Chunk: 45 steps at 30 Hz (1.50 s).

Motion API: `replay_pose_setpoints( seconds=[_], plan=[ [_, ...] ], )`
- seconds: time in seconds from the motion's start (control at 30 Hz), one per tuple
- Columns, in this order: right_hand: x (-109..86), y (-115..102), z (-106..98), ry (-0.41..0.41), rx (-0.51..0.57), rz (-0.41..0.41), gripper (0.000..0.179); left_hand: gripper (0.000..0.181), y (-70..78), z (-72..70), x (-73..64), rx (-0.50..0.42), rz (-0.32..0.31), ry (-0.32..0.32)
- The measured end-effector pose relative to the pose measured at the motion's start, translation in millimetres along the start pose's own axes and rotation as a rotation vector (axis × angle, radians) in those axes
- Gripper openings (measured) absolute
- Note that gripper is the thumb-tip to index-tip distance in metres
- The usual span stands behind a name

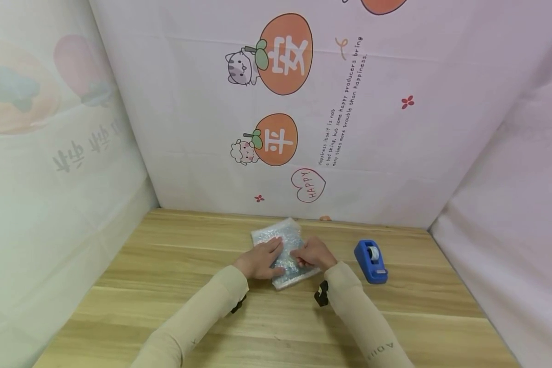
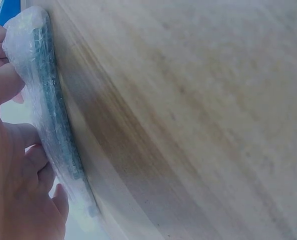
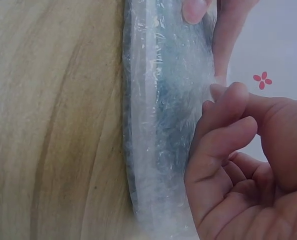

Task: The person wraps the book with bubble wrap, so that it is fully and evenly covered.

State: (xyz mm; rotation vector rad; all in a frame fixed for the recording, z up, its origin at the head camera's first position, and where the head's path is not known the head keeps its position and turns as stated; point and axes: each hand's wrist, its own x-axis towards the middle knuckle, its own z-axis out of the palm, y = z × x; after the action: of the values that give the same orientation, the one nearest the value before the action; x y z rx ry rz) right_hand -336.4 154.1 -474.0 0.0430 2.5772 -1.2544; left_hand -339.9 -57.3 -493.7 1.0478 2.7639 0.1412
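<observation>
A flat, roughly rectangular package in clear bubble wrap [image 1: 289, 232] lies on the wooden table, with something bluish-green showing through the wrap. My left hand [image 1: 263, 259] rests on its top, fingers spread toward the far edge and thumb toward the near side. My right hand [image 1: 315, 254] has its fingers curled, the thumb and index tip right at the top surface near the middle. Seen from the right wrist, the curled fingers [image 3: 223, 135] lie along the wrap, close to the left hand's fingers. In the left wrist view the wrapped package [image 2: 56, 105] shows edge-on under the left hand.
A blue tape dispenser [image 1: 371, 261] with a roll of tape stands on the table [image 1: 423, 306] right of the package. A printed white cloth [image 1: 202, 168] rises behind the table's far edge, and pale cloth sides stand left and right.
</observation>
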Motion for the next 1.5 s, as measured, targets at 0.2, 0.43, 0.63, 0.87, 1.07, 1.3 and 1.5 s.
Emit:
replay_pose_setpoints(
  seconds=[0.2, 0.43, 0.63, 0.87, 1.07, 1.3, 1.5],
  plan=[
    [6.2, 2, 2, 0.005, -0.007, 0.033, 0.036, 0.084, 0.2, -1.3, -0.8, 0.005, 0.006, 0.001],
    [7.8, 1, 2, 0.011, -0.018, 0.086, 0.04, 0.083, 1.6, -2.7, -2.3, 0.001, 0.013, 0.001],
    [8.7, 0, 2, 0.017, -0.04, 0.115, 0.041, 0.083, 1.9, -2.4, -1.5, 0.003, 0.019, 0.008],
    [8.6, -1, 2, 0.054, -0.126, 0.118, 0.042, 0.082, 2.1, -2.9, -0.2, 0.005, 0.014, 0.004],
    [7.1, 1, 5, 0.079, -0.153, 0.112, 0.038, 0.083, 1.9, -1.5, -0.5, 0.015, 0.016, 0.004],
    [7.3, 5, 7, 0.121, -0.209, 0.088, 0.04, 0.082, 2.8, -4.4, -1.8, 0.014, 0.003, -0.005],
    [7.8, 11, 7, 0.16, -0.375, 0.116, 0.049, 0.083, 3.5, -2.8, -2.0, 0.012, -0.006, -0.001]
  ],
)
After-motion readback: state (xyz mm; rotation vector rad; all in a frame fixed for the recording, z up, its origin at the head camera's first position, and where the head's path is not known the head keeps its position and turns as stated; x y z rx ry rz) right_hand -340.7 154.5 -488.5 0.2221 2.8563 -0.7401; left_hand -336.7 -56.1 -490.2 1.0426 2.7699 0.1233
